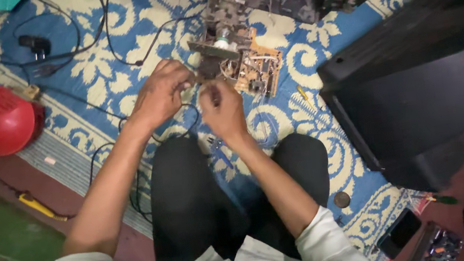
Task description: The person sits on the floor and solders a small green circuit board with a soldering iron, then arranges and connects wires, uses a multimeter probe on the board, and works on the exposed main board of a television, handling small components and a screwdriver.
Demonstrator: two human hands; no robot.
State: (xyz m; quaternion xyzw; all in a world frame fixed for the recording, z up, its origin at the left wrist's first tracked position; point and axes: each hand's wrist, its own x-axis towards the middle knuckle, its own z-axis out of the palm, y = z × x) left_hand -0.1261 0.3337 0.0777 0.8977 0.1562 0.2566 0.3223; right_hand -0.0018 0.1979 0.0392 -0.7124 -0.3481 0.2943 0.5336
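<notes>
Both hands meet over a blue and cream patterned mat [113, 27]: the left hand [161, 93] is curled shut around a small dark part at the near edge of a circuit board [247, 63], and the right hand [222, 109] pinches a thin tool just beside it. A black casing [416, 90] sits to the right, its inside hidden, and a red ball [1, 120] lies far left.

Circuit board [253, 66]: tan, crowded with components, bare of casing, lying tilted on blue patterned mat [117, 56]; near edge at both hands.
</notes>
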